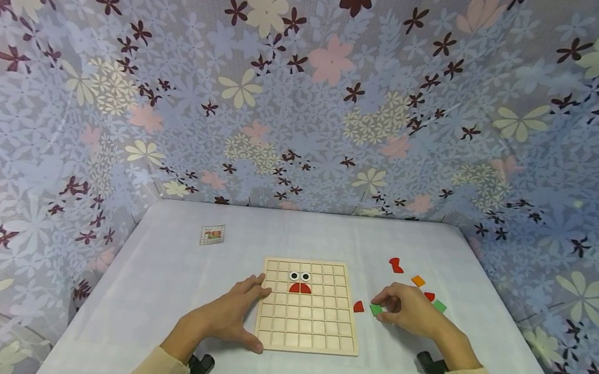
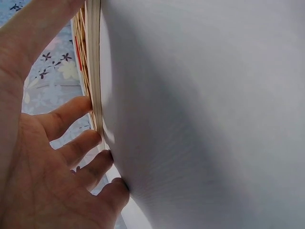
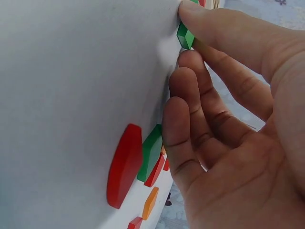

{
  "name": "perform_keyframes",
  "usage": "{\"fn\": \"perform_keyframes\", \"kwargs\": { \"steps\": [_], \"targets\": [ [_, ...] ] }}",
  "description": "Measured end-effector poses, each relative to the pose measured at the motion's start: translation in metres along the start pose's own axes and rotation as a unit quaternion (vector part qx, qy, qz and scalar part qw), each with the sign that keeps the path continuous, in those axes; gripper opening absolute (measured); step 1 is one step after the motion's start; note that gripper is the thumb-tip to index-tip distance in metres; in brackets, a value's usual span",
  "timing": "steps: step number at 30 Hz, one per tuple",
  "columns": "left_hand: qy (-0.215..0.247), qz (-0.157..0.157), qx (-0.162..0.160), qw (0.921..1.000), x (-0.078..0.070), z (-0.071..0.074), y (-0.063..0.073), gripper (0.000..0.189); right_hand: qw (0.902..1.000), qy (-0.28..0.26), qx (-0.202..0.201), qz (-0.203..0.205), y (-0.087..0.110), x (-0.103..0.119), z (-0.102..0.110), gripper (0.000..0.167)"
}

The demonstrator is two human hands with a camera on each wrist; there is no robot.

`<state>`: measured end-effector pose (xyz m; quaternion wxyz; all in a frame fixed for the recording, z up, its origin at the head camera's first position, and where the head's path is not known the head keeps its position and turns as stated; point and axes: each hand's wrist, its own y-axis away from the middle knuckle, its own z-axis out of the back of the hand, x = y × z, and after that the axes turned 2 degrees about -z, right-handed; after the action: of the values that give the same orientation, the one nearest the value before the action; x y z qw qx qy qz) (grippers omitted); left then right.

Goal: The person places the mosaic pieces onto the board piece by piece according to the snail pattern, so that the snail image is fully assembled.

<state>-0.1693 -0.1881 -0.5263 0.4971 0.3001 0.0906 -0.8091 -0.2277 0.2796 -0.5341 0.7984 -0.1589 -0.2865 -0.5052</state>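
A wooden grid board (image 1: 309,324) lies flat in the middle of the table. Two round eye tiles (image 1: 300,277) sit side by side in its cells, with two red quarter-round tiles (image 1: 300,288) directly below them. Spread along the board's left side is my left hand (image 1: 232,309), its fingertips touching the edge and the thumb at the lower left corner. Right of the board, my right hand (image 1: 409,309) pinches a green square tile (image 1: 376,310) between thumb and index finger, at the table surface. A loose red quarter-round tile (image 1: 358,307) lies between that tile and the board.
Beyond the right hand lie a red curved tile (image 1: 396,265), an orange tile (image 1: 418,281), another red tile (image 1: 429,296) and a green tile (image 1: 439,306). A small picture card (image 1: 212,234) is at the back left. Floral cloth (image 1: 305,122) hangs behind the table.
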Motion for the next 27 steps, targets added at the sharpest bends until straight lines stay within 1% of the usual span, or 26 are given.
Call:
{"fn": "perform_keyframes", "kwargs": {
  "steps": [11, 23, 27],
  "targets": [
    [-0.002, -0.007, -0.002, 1.0000, -0.0002, 0.0000, -0.0002, 0.125, 1.0000, -0.004, 0.004, -0.001, 0.0003, 0.0017, 0.0000, 0.024],
    [-0.003, -0.006, -0.001, 1.0000, 0.0002, -0.0004, -0.0003, 0.125, 0.9998, 0.017, -0.010, -0.008, -0.0030, 0.0052, -0.0025, 0.025],
    [-0.002, -0.006, 0.000, 1.0000, 0.0009, -0.0011, -0.0006, 0.125, 0.9997, 0.017, -0.015, -0.003, -0.0048, 0.0089, -0.0023, 0.024]
  ]
}}
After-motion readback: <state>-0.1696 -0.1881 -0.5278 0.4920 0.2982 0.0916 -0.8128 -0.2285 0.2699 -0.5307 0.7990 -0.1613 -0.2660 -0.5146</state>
